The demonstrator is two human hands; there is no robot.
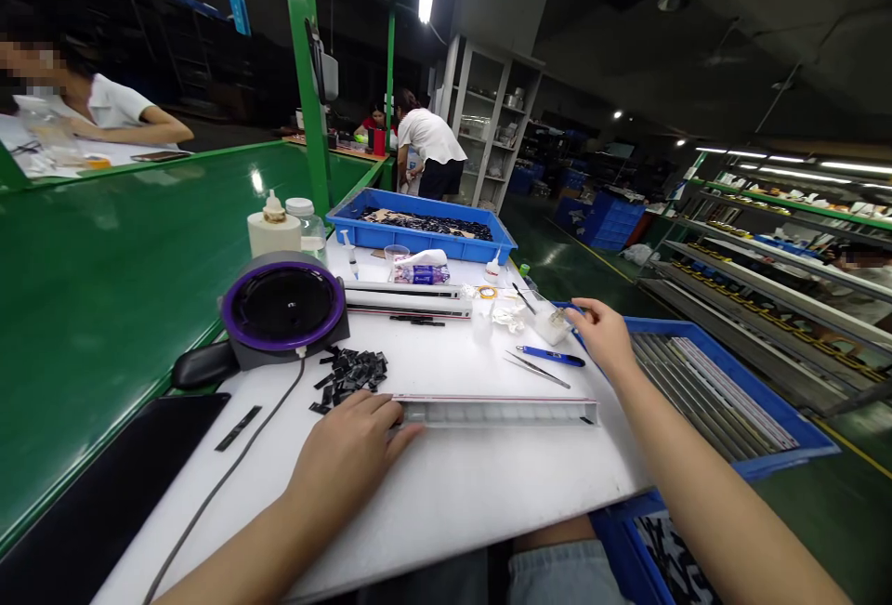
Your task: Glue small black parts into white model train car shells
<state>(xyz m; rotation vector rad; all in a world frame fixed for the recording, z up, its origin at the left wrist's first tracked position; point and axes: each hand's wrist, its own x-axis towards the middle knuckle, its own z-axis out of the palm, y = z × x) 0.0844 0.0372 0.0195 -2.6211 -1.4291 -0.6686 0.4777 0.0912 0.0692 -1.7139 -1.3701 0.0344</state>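
Note:
My left hand (345,461) lies on the white work surface (460,484), its fingers and thumb around the left end of a long white plastic channel strip (494,413). A heap of small black pieces (348,375) sits just beyond that hand. My right hand (603,335) hangs open at the right, fingertips close to a small clear container (550,326). Below those fingers lie a blue-handled tool (550,356) and steel tweezers (536,369).
A round purple-rimmed device (282,305) stands at the left. A blue tray of black parts (418,226) stands at the far end. Another blue tray holding long strips (717,391) sits right. Co-workers (428,145) stand beyond, near green-framed benches.

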